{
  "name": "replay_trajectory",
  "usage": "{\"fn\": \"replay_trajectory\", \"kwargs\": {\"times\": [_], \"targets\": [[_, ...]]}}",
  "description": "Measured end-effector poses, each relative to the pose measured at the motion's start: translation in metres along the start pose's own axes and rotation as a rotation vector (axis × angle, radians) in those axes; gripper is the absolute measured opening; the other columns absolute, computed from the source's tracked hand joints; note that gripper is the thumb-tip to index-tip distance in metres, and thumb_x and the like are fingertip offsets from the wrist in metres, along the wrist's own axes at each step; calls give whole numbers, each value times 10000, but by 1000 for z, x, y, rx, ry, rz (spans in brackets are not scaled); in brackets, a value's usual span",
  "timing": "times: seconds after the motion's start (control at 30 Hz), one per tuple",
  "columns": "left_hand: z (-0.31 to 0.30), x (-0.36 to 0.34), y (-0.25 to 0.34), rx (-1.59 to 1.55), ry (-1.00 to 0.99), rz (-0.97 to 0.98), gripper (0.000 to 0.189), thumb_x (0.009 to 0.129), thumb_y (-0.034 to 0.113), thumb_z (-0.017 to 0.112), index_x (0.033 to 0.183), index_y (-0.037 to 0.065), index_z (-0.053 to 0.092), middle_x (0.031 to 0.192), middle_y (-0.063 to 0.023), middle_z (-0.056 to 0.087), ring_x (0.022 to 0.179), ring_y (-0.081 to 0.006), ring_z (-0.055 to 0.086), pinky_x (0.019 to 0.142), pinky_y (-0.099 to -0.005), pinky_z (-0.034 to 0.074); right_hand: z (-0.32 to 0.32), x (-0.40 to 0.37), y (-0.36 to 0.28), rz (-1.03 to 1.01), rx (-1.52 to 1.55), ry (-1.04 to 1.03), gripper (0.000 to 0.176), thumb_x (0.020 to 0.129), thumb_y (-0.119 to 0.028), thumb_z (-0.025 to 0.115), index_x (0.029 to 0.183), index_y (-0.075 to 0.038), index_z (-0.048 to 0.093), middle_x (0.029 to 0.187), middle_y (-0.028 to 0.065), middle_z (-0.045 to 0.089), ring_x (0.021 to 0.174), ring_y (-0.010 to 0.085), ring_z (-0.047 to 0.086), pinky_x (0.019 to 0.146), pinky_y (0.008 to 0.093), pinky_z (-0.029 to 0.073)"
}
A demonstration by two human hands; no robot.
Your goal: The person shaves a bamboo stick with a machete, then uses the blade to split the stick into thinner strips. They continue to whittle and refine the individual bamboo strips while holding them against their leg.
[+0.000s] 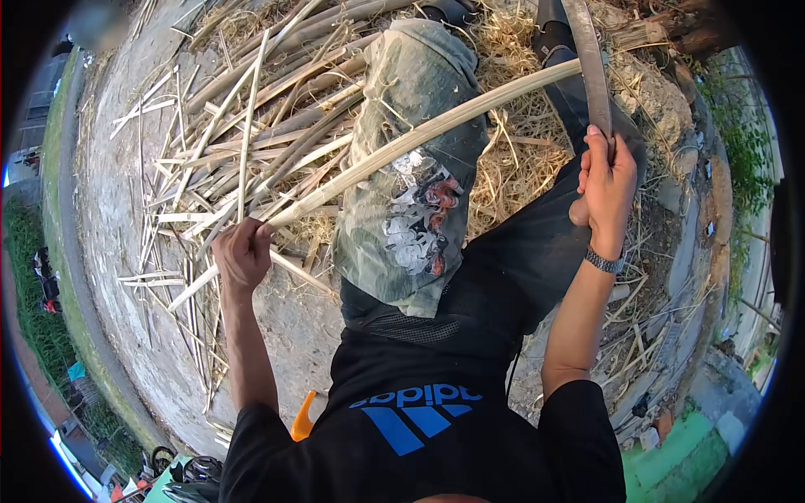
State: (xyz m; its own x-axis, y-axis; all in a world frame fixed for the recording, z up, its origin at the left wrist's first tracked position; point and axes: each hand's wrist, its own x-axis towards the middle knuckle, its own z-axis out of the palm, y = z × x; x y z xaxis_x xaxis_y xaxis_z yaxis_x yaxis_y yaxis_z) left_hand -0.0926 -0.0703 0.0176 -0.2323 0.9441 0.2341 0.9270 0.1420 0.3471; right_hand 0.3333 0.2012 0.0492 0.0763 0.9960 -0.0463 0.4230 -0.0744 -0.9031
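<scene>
My left hand point(243, 251) is closed around the near end of a long pale bamboo strip point(419, 134). The strip slants up to the right across my lap, over a worn camouflage cloth point(402, 243) draped on my leg. In my right hand point(605, 189) is the wooden handle of a large knife point(592, 71), its fingers wrapped round it and one reaching along the blade's base. The long, slightly curved blade points away from me. At its right end the strip meets the blade's edge.
Many split bamboo strips point(251, 126) lie heaped on the concrete ground point(134, 201) to the left. Curly shavings point(516, 159) cover the ground between my legs. An orange handle-like object point(303, 417) sits by my left side. A rough stone edge point(717, 218) runs along the right.
</scene>
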Motion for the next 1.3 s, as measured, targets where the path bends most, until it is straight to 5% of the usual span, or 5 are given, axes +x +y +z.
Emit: {"fn": "replay_trajectory", "kwargs": {"times": [0.27,0.47,0.87,1.0,1.3], "targets": [[15,43,84,35,200,100,272,920,248,793,751,97,643,595,-33,601,501,-223,583,503,-346,428,28,-49,-1,-37,-5,-200,265,1019,-237,674,911,0,621,582,4,511,485,70,433,465,300,360],[26,67,137,-76,86,-133,283,944,306,766,795,84,674,586,-45,637,502,-249,622,508,-352,446,66,-104,-7,-220,1,-441,259,975,-171,715,839,-13,561,530,29,453,451,112,425,457,321,364],[21,70,146,-356,67,-234,165,978,135,710,914,-17,695,607,-92,623,517,-137,565,537,-294,435,55,-77,-23,-389,-87,-246,301,967,-249,758,885,-7,600,528,10,401,465,112,339,459,321,324],[19,76,152,-397,51,-285,187,990,143,701,910,-25,687,594,-87,604,511,-125,525,531,-296,421,66,-101,-29,-529,-50,-215,370,859,-337,855,983,-32,686,641,11,624,553,205,646,538,335,519],[26,57,148,-335,126,-229,195,987,154,710,897,-14,670,570,-81,562,495,-121,496,505,-295,392,65,-88,-30,-485,-400,-622,523,914,-604,709,936,-95,593,651,7,700,583,276,714,496,386,545]]}}
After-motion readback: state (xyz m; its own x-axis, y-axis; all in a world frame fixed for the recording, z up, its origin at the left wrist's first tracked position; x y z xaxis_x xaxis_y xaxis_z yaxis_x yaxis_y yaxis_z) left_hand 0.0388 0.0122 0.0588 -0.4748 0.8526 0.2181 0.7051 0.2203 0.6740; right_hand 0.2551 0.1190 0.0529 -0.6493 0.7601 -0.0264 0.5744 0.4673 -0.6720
